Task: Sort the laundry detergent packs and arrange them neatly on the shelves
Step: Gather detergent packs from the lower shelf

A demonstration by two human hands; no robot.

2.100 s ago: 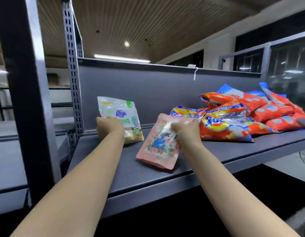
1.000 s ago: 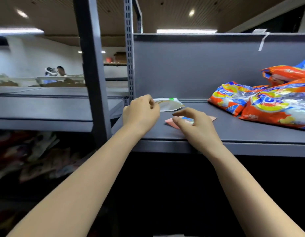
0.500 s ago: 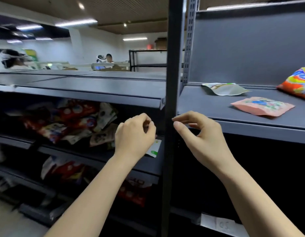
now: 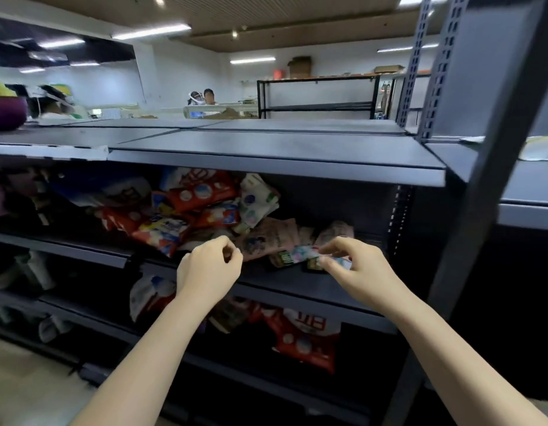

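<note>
On the middle shelf (image 4: 297, 284), near its front edge, lies a small pack with green and pale print (image 4: 292, 256) — my right hand (image 4: 355, 272) is over its right end, fingertips curled down at it, though I cannot tell whether they pinch it or only touch. Just behind it lean two pink packs (image 4: 271, 238), tilted against each other, and further left sits a loose heap of red, blue and white packs (image 4: 186, 210) reaching almost up to the underside of the board above. My left hand (image 4: 209, 269) hovers in front of the shelf lip between the heap and the pink packs, fingers loosely curled toward the thumb, holding nothing.

To the right of the small pack the shelf runs bare to the perforated back post (image 4: 397, 216), so there is free room on that side. In front of the packs a strip of bare shelf is left along the lip. Above, the top shelf (image 4: 266, 149) is a flat grey board with a straight front edge. Below, the lower shelf holds a red pack (image 4: 306, 339) hanging over its edge and a white and red pack (image 4: 149, 295) to the left. A thick grey upright (image 4: 488, 179) crosses the right side — beyond it, another shelf (image 4: 528, 192) carries a pale pack (image 4: 540, 147) at its edge.
</note>
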